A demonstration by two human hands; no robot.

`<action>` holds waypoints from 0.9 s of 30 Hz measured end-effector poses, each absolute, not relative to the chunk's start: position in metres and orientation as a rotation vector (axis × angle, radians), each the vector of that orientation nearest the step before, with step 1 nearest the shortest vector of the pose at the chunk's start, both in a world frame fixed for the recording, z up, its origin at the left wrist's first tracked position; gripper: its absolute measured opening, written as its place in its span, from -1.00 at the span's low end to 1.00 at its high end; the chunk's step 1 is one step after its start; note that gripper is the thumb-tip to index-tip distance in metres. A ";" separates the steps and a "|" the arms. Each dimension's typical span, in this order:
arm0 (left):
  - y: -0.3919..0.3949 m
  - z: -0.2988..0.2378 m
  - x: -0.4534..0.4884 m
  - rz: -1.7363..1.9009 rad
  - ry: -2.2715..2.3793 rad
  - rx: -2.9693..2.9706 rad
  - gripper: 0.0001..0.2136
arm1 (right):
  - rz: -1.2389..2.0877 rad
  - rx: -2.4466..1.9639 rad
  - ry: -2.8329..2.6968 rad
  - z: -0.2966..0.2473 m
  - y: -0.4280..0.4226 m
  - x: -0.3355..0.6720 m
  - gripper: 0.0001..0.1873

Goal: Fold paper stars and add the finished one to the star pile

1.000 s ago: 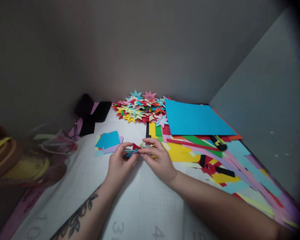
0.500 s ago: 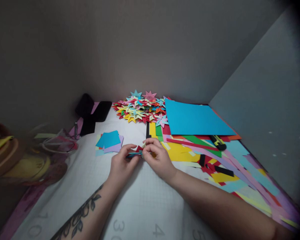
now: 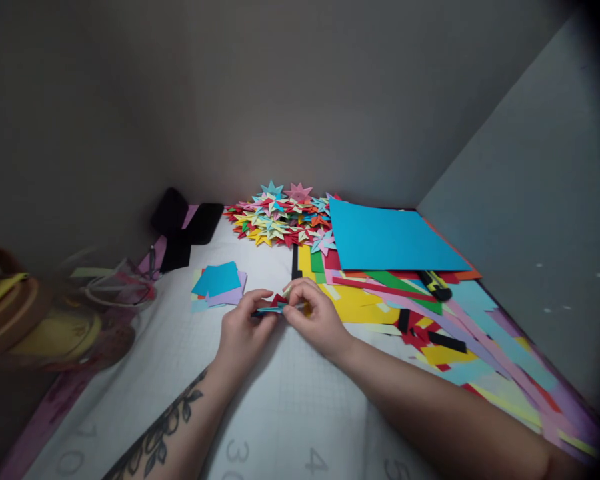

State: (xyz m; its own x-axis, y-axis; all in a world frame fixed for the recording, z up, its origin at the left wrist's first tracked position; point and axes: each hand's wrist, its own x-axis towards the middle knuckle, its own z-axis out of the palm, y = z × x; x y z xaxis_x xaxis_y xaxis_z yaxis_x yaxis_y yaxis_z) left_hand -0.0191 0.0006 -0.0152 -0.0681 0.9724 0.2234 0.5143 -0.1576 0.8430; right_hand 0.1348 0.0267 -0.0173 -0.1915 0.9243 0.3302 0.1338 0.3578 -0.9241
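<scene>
Both of my hands meet over the white cutting mat [image 3: 260,407] and pinch one small folded paper piece [image 3: 275,307] of blue and red. My left hand [image 3: 243,330] grips its left end with curled fingers. My right hand [image 3: 317,317] holds the right end, fingers closed over it. A small stack of blue and lilac paper squares [image 3: 217,283] lies just beyond my left hand. Most of the folded piece is hidden by my fingers.
A heap of coloured paper stars [image 3: 280,220] lies at the back by the wall. A big blue sheet [image 3: 390,240] tops layered coloured sheets and strips on the right, with a yellow-black utility knife [image 3: 436,285]. Clear containers [image 3: 95,307] stand at left, black objects [image 3: 183,223] behind.
My hands have drawn slightly closer together on the folded piece, and my right fingers have curled further over it. Nothing else has moved.
</scene>
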 end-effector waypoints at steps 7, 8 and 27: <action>0.003 -0.016 -0.019 1.195 1.630 1.648 -0.74 | 0.803 -1.024 -1.700 -0.019 0.026 0.137 -0.92; 0.003 -0.016 -0.019 1.201 1.632 1.637 -0.75 | 0.757 -1.019 -1.717 -0.019 0.026 0.137 -0.92; -0.006 -0.005 -0.014 1.140 1.633 1.614 -0.71 | 0.585 -0.902 -1.841 -0.016 0.026 0.138 -0.88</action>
State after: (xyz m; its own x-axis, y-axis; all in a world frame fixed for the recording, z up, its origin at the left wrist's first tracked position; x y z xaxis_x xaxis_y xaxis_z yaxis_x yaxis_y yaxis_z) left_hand -0.0136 -0.0063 -0.0053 -0.1090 0.9801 0.1662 0.4937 -0.0917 0.8648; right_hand 0.1379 0.0261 -0.0165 -0.2575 0.7924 0.5529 0.3274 0.6099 -0.7217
